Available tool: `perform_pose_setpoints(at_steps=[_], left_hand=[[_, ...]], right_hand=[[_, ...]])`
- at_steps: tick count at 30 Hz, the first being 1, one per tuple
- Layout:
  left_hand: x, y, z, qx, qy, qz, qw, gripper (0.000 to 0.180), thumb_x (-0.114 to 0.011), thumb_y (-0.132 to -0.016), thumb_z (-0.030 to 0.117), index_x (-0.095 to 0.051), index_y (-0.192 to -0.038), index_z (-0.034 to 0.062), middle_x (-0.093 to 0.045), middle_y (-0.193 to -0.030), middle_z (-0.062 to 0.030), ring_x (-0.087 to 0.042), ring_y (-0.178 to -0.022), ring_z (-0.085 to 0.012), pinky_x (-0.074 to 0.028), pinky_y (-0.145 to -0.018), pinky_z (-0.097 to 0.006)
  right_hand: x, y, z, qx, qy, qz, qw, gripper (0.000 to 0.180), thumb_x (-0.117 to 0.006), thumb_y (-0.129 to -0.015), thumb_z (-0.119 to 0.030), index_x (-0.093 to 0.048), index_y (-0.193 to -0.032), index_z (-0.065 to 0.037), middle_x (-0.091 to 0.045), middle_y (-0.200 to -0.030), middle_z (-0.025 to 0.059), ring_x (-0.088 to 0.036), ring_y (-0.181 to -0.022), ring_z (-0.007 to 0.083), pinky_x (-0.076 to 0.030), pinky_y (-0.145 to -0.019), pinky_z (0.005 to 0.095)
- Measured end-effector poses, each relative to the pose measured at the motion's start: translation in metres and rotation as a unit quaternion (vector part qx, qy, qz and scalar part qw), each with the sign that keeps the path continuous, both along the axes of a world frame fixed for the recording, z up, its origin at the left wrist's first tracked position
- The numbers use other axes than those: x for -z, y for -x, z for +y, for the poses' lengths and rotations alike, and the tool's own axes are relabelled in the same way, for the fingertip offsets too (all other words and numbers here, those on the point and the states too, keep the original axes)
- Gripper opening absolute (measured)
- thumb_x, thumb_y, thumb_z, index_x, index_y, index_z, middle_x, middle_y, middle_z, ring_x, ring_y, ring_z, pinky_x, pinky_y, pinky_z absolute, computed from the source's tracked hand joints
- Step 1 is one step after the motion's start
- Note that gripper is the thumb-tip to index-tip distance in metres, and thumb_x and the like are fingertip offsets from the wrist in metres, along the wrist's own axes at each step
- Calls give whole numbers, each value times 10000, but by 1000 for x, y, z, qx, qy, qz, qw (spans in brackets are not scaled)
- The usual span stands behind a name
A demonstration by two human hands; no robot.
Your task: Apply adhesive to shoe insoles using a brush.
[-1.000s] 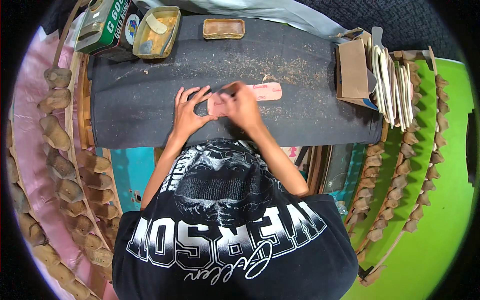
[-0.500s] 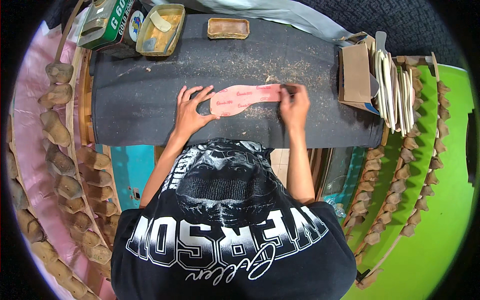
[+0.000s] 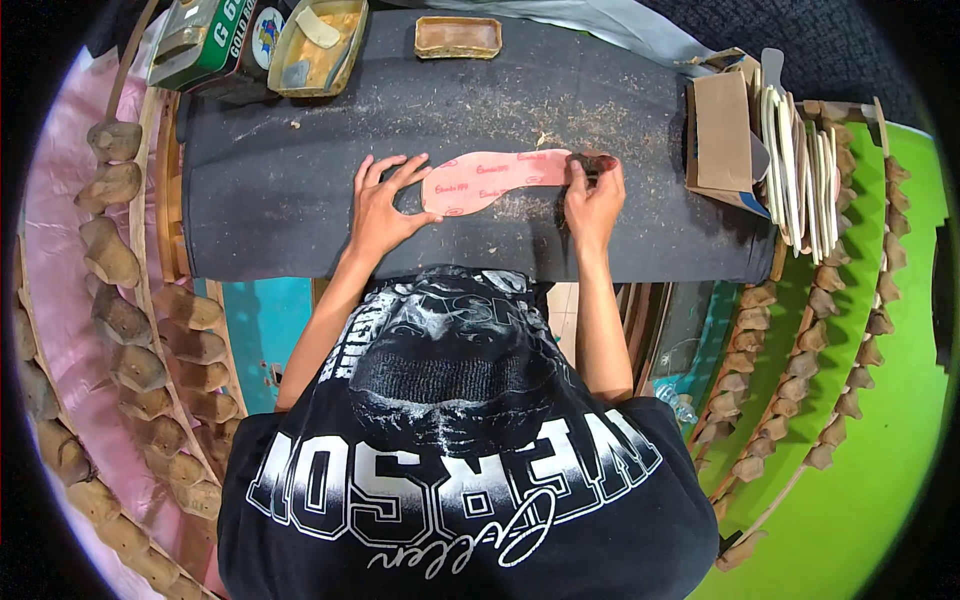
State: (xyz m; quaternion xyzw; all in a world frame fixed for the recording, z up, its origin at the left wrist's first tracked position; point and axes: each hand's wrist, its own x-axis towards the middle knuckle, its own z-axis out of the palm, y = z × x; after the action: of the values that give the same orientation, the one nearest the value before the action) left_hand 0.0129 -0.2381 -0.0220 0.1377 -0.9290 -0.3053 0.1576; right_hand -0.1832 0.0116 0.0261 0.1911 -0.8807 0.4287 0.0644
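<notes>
Left hand [image 3: 383,205] lies flat, fingers spread, pressing the left end of a pink insole [image 3: 495,178] at the centre of the frame. Right hand [image 3: 593,190] pinches the insole's right end, fingers closed on a small dark tool [image 3: 592,163] there. Insole rests on a dark, dusty bench [image 3: 620,215]. Open tins [image 3: 315,45] sit upper left; a stack of insoles [image 3: 795,150] stands at right.
</notes>
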Motion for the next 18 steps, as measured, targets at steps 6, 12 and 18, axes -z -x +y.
perform_pose_setpoints(at_steps=[6, 12, 18], left_hand=[[0, -1, -1, 1, -19, -11, 1000, 861, -993, -583, 444, -747, -1357, 157, -702, -1450, 43, -568, -1386, -256, -268, -1289, -541], [1, -4, -2, -8, 1, -5, 1000, 906, -989, -603, 430, -700, -1424, 178, -769, -1323, 41, -579, -1362, -245, -282, -1285, -526], [-4, -1, 0, -10, -17, 9, 1000, 913, -994, -595, 413, -697, -1429, 191, -780, -1293, 47, -589, -1353, -247, -284, -1284, -535]], right_hand=[[4, -73, -33, -193, -89, 37, 976, 135, -738, -940, -19, -698, -1069, -25, -702, -1035, 156, -736, -905, 314, -578, -746, 400], [13, -58, -17, -89, 30, -200, 975, 174, -762, -962, -63, -725, -1110, 21, -796, -994, 137, -775, -861, 222, -596, -759, 348], [-1, 10, 26, 96, 19, -70, 993, 160, -763, -962, -61, -727, -1095, 20, -774, -970, 153, -754, -844, 235, -588, -746, 343]])
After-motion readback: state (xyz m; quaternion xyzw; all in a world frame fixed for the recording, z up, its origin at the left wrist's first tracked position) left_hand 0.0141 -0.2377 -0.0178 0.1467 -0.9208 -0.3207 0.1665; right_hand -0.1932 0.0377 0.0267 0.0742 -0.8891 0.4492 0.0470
